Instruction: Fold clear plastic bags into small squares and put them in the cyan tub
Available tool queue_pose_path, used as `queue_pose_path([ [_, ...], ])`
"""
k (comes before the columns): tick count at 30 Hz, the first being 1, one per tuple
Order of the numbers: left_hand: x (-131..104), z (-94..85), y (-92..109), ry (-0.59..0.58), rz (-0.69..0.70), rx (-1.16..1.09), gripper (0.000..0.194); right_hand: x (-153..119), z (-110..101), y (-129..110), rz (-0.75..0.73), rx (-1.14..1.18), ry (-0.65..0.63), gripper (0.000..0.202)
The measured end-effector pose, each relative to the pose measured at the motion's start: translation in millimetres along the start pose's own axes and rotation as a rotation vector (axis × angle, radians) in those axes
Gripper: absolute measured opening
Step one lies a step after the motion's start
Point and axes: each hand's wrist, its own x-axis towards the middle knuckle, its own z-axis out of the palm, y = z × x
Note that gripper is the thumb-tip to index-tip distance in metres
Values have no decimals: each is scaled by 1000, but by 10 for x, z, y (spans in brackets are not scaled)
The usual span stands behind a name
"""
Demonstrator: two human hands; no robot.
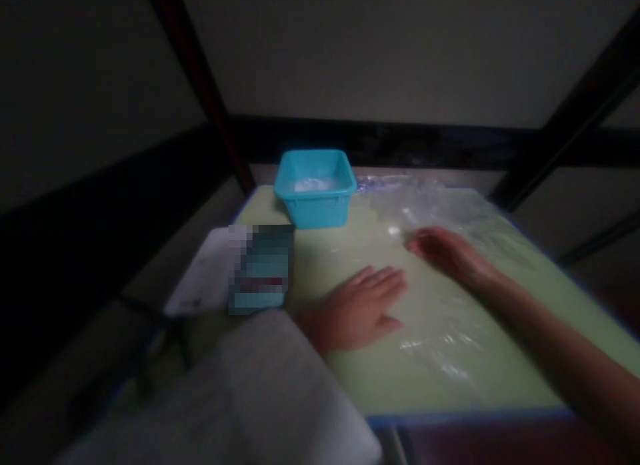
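Note:
My left hand (353,313) lies palm down with its fingers stretched out over a clear plastic sheet (450,358) on the yellow-green table. Farther back and to the right, my right hand (436,248) is closed, its fingers curled in close to the plastic. Whatever those fingertips may grip is hidden and blurred. The transparent plastic spreads from the front of the table to its back right, with shiny wrinkles. Whether it is a single sheet or a bag, I cannot tell.
At the back of the table (310,258) stands a turquoise plastic basin (320,211) with something whitish and clear inside. A pixelated, phone-like object (263,271) is at the left, beside a white sheet or packet (210,268). Pale grey cloth (270,391) covers the lower left. Dark posts rise behind.

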Motion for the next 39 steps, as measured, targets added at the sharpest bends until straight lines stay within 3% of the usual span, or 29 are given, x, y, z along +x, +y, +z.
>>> queue_pose_path([
  [9, -185, -23, -76, 0, -32, 19, 54, 2, -118, -54, 34, 73, 77, 27],
  [13, -208, -48, -81, -21, -32, 22, 54, -2, -175, -89, 18, 60, 30, 26],
  [18, -146, -102, -18, 36, 26, 12, 56, -121, -269, -311, 40, 48, -114, 36],
  [22, -30, -111, 123, 49, 111, -17, 55, -232, -272, -428, 231, -17, -558, 50],
  [24, 5, -66, 155, 44, 124, -23, 54, -252, -248, -427, 314, -103, -695, 52],
  [30, -43, 40, 63, 12, 74, -39, 55, -241, -216, -426, 400, -314, -725, 49],
  [39, -174, -108, -66, -114, 36, -71, 63, -314, -351, -538, 450, -570, -769, 61],
])
